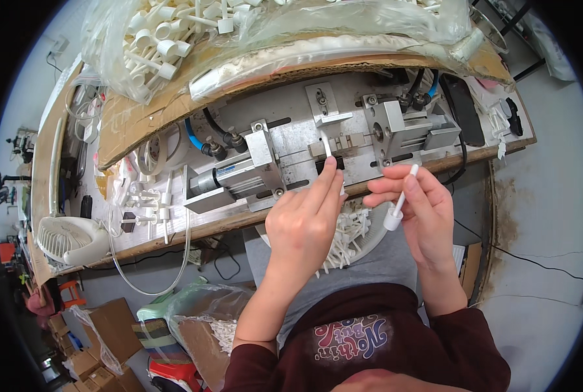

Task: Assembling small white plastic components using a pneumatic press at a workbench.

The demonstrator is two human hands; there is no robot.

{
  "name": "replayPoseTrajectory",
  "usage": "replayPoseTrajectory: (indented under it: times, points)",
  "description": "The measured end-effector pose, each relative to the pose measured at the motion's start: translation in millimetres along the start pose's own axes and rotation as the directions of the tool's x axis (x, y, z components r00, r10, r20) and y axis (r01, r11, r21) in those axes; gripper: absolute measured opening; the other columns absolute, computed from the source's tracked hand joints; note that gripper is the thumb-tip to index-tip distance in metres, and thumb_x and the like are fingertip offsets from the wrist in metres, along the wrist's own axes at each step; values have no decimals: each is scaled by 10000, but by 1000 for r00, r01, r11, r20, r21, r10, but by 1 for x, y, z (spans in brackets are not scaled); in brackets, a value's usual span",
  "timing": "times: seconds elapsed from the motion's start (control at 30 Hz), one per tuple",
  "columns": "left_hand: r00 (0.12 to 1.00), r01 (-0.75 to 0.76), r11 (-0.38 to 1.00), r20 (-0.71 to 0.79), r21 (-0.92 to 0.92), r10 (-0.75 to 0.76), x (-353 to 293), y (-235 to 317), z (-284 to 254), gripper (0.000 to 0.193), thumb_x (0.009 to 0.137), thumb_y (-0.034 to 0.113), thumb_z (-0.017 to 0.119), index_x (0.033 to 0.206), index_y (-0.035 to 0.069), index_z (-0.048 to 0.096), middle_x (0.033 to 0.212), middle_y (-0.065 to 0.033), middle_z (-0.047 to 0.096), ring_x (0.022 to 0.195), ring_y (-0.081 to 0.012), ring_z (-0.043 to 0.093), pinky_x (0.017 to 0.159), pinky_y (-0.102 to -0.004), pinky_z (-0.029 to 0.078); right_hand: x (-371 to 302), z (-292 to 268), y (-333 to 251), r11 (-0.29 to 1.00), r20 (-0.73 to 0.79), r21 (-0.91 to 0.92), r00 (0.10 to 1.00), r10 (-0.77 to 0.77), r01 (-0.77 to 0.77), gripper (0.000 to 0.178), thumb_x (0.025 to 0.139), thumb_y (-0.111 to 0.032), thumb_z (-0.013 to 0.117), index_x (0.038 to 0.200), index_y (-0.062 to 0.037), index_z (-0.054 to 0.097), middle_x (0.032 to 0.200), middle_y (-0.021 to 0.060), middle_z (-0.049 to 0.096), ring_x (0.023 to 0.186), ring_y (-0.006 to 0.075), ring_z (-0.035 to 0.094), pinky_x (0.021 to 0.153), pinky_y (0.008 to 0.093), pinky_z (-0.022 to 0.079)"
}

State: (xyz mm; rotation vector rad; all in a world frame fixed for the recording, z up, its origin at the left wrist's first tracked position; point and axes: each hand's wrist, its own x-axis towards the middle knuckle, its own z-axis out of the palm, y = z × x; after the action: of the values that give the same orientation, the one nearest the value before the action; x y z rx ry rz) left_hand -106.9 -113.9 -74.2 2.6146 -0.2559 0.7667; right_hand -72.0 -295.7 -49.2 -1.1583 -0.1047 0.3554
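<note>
Your left hand [302,225] is the nearer of your 2 hands to the short white plastic rod [327,142] seated at the small silver metal fixture block [351,140], inward from the front edge of the grey-topped counter with a brown wooden edge [210,226]. Your left index fingertip meets that rod's near end; the rod's long axis runs roughly from front edge to back edge. With the thumb side hidden, you cannot tell whether this grip clasps anything.

Your right hand [428,212] grasps 1 white plastic stick with a round cup end [398,207], pinched along its stem near the front edge. The block lies leftward and farther in from that grip. The stick's long axis slants: cup toward you and a little left, bare tip toward the back edge and a little right. The 2 silver metal cylinder units flank the block, 1 on its left [239,175], 1 on its right [412,130].
</note>
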Motion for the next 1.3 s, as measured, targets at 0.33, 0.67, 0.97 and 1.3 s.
replayPoseTrajectory:
  times: [0.33,0.67,0.97,1.3]
  points:
    - [998,23,1000,51,-9,-23,6,-2,-2,316,737,137,827,1036,59,756,1173,-36,736,657,-189,646,611,-282,518,-4,-9,-1,970,-15,-224,995,-98,92,235,1004,-160,633,1128,13,733,851,4,603,689,38,537,635,176,413]
    - [998,-56,829,4,-556,70,-4,15,-23,370,720,37,844,1078,39,751,973,-94,698,818,-235,693,667,-329,563,8,3,3,999,51,37,998,30,-32,319,1008,-157,620,1268,27,644,932,73,699,692,65,600,579,201,485]
    - [1000,25,998,-11,-53,-26,-5,2,0,319,753,85,818,1065,49,760,1218,-78,714,741,-168,688,634,-282,532,-17,-38,21,950,-45,-313,999,-2,-12,206,1009,-145,607,1138,-9,689,927,42,708,748,57,597,662,206,459]
    - [1000,-8,999,3,33,8,9,-1,2,299,731,143,836,1015,81,770,1155,-17,744,591,-174,634,593,-269,504,-116,-111,75,722,-175,-658,976,127,-212,157,954,-65,652,1099,-19,691,922,45,661,791,109,608,693,240,490]
